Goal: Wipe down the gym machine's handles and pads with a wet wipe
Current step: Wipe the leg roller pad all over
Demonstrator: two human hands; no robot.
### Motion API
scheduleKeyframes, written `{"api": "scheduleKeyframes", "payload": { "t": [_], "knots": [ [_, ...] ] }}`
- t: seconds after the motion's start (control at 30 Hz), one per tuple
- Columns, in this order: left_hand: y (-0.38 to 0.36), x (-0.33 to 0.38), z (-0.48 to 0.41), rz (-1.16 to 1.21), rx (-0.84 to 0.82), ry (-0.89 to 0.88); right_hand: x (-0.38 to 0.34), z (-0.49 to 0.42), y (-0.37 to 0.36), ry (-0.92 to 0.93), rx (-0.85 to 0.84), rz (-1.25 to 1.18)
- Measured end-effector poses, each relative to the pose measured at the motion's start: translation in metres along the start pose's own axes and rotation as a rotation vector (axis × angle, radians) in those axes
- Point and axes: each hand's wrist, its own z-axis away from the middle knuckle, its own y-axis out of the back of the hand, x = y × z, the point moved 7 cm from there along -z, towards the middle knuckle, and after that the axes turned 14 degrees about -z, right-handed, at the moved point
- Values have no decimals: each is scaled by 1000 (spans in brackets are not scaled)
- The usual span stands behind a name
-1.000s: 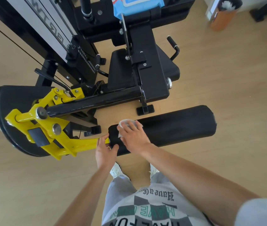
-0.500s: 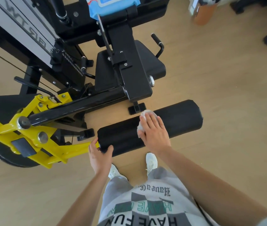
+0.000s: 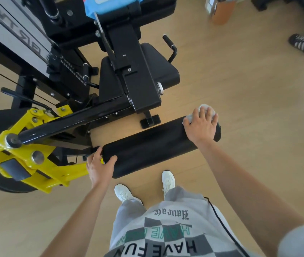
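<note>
"HAVE FUN" upside-down on shirt (image 3: 166, 243); gothic txt above illegible; machine panel (image 3: 8, 34) lettering cut off, unreadable.

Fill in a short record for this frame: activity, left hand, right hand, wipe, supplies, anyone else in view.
activity: wiping the machine's black roller pad
left hand: grips the pad's end next to the yellow lever arm, thumb on top
right hand: fingers spread, pressing the wet wipe onto the pad's free end
wipe: white, bunched, showing past the fingertips
supplies: blue wipes pack on top of the machine
others: another person's shoe, upper right
</note>
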Motion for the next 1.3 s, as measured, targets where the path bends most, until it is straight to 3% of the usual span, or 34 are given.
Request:
{"api": "scheduleKeyframes", "payload": {
  "t": [0.2,0.4,0.63,0.8,0.87,1.1,1.2,1.3],
  "knots": [
    [-16,11,-21,-58,-153,-10,-27,15,-14,162,-55,37],
    [-5,8,3,-49,-36,-30,-74,58,-43,419,-91,-4],
    [-3,-12,26,11,4,-37,-142,109,-82,707,-219,-4],
    [-1,-20,47,82,-1,-36,-148,120,-89,890,-266,7],
    [1,-23,50,92,-12,-21,-133,109,-81,870,-235,18],
    [-3,-37,59,165,-33,22,-70,55,-37,535,-18,-14],
    [-3,-38,58,192,-37,38,-83,57,-43,474,-23,-66],
    [-5,-41,57,228,-61,59,-113,72,-59,554,-115,-62]
  ]
}}
